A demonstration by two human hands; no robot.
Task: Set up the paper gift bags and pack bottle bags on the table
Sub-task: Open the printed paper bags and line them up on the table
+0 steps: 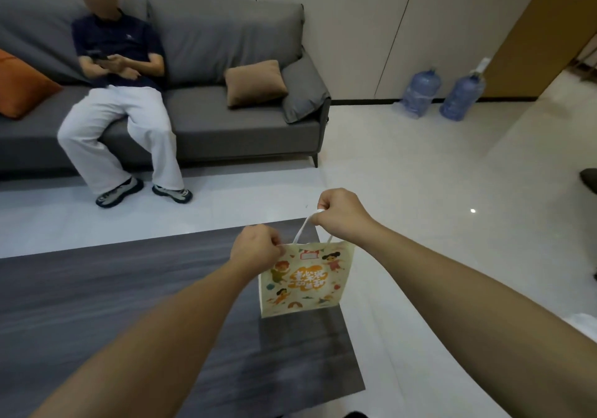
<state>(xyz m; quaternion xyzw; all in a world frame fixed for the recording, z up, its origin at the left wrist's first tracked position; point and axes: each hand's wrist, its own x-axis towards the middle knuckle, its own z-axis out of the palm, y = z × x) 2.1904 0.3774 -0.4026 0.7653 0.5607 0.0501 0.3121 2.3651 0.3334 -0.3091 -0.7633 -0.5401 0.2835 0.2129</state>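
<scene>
From the head camera, we hold one paper gift bag (pixel 303 280) upright near the right edge of the dark tabletop (pixel 129 288). Our left hand (pixel 256 248) pinches its top left corner, and our right hand (pixel 342 212) has its fingers curled round the white handle (pixel 305 225). We judge the set-up step is underway; next we should open the bag's mouth and stand it steady.

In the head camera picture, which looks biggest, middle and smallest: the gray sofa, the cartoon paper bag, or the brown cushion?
1. gray sofa, by far the largest.
2. cartoon paper bag.
3. brown cushion.
The bag sits much nearer the camera, so its lead over the cushion may only be apparent.
</scene>
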